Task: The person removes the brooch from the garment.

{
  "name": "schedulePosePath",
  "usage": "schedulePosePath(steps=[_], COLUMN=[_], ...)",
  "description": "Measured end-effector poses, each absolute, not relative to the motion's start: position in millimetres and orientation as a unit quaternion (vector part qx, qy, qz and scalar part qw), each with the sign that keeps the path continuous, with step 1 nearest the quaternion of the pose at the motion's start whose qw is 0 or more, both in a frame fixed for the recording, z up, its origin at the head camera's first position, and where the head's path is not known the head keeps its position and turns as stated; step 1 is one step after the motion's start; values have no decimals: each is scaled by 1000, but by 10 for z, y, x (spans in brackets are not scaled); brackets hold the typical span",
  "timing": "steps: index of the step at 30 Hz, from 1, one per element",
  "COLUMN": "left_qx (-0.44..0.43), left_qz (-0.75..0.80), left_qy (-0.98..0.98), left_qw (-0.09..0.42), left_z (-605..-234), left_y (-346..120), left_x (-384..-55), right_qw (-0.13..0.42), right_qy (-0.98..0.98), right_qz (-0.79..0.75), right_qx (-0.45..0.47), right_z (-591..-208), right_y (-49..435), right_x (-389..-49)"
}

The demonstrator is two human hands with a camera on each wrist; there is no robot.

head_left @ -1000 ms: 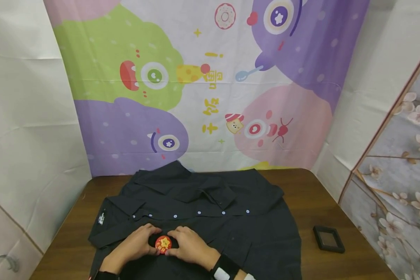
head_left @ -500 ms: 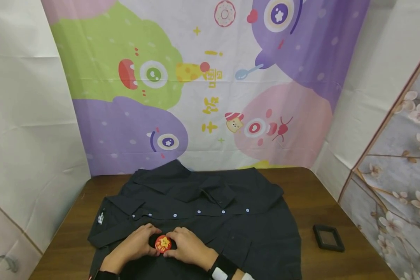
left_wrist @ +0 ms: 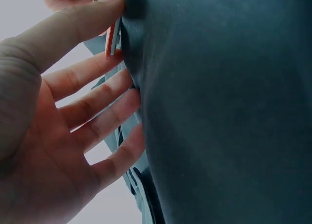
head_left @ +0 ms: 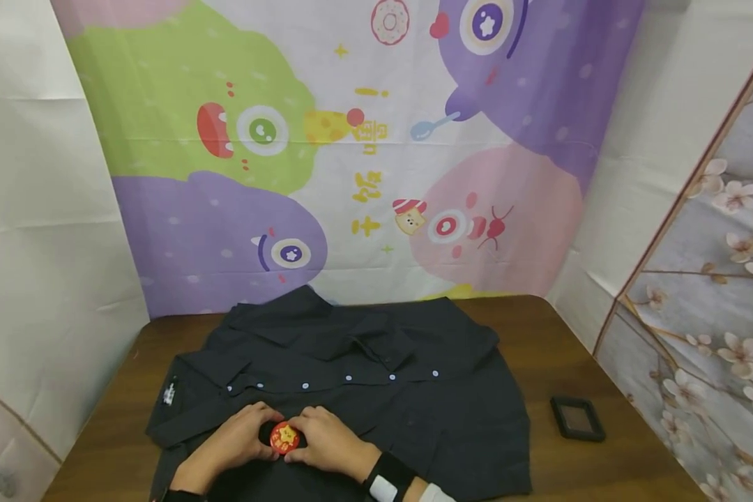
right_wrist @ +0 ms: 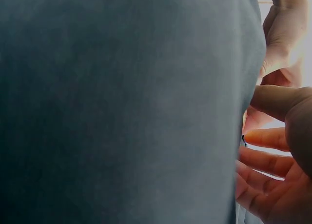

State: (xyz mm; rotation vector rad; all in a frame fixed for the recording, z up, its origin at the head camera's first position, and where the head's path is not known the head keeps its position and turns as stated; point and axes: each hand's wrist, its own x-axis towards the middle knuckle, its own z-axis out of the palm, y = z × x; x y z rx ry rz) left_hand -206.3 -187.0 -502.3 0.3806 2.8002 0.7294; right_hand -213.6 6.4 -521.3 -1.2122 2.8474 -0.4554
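A round red badge (head_left: 284, 438) with a yellow star face lies on a dark button-up shirt (head_left: 452, 425) spread over the table. At the badge's left side my left hand (head_left: 245, 436) holds its edge between thumb and index finger; in the left wrist view the badge (left_wrist: 112, 37) appears edge-on, slightly off the cloth. My right hand (head_left: 329, 439) grips the opposite side, thumb low and index finger high. The other fingers (left_wrist: 105, 99) of the left hand are spread against the shirt. Any pin behind the badge is hidden.
To the right of the shirt, a small black square frame or box (head_left: 577, 418) sits on the brown wooden table (head_left: 539, 348). A cartoon-print cloth (head_left: 351, 272) hangs along the back edge. Pale panels stand left and right.
The head view has shifted slightly, so everything appears a little farther left. Both hands stay at the badge, which looks turned slightly; the shirt and black frame have not moved on the table.
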Motion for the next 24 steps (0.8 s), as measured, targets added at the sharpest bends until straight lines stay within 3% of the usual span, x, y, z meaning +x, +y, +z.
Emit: schedulePosePath(steps=[24], left_qx=[150], left_qz=[243], left_qy=[952], left_qw=[112], left_z=[-5013], left_y=[-1873], left_x=[-2062], right_qw=[-7], right_qy=[904], right_qz=[-128], right_qx=[-408], right_z=[-5213], right_y=[-31], right_x=[-2181])
